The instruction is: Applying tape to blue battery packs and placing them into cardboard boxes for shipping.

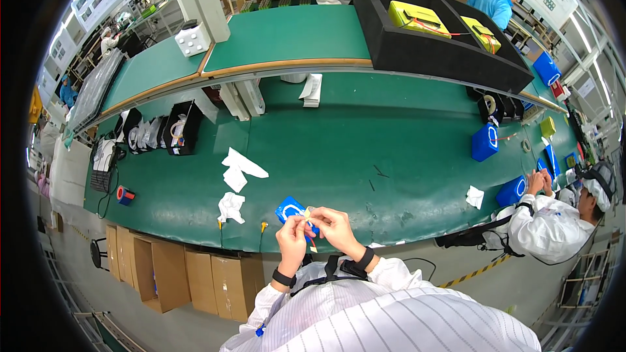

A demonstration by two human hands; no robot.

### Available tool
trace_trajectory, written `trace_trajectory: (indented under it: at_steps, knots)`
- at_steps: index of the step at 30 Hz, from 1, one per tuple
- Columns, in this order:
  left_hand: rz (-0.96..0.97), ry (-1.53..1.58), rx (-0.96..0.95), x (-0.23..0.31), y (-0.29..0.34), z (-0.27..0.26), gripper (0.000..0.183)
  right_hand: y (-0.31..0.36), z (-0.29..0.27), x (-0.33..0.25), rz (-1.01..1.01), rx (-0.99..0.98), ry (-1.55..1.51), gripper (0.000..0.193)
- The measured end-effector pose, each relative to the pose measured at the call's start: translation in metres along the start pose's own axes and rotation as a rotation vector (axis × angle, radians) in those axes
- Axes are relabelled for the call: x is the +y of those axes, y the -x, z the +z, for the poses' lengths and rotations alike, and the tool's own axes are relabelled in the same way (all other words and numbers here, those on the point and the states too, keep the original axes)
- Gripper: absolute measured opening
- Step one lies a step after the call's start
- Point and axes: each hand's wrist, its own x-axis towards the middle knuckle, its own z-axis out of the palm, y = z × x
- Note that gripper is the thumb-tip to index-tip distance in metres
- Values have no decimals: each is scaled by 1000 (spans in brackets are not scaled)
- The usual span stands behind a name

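At the bench's near edge, a blue-wrapped battery pack (287, 208) lies on the green mat, partly hidden behind my fingers. Over its near side my left hand (292, 240) and my right hand (335, 227) meet, fingertips pinched together. Between them is a small pale-yellow piece (308, 214), perhaps tape or a connector; its kind is too small to tell. A red wire end shows just below the fingers. Left of my hands, a yellow-tipped cable (263, 227) hangs at the table edge, with crumpled white paper (231, 208) farther left.
White paper scraps (241, 168), a tape roll (125, 195) and a black bin (184, 128) are on the left. A raised shelf (287, 39) carries a black divided box (443, 58) with yellow packs. At right a co-worker (551, 225) handles parts near blue packs (484, 142). Cardboard boxes (218, 285) stand below.
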Motion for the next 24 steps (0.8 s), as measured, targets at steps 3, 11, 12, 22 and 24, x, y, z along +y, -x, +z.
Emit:
trace_trajectory:
  at_steps: [3,11,12,22,24]
  knots:
    - [11,-40,10,7,-1,3,5,0,-6,-4,200,-24,-30,14]
    - [-88,207,-65,1,-3,-5,7,0,-7,-10,147,-62,-39,16]
    - [-88,206,-64,-2,-2,-6,7,-1,-6,-13,147,-63,-39,16]
    - [-185,158,-212,-11,-5,-14,13,-5,-14,-9,-40,-130,91,27]
    - [-198,120,-254,-17,-5,-17,14,-4,-14,-7,-42,-143,89,27]
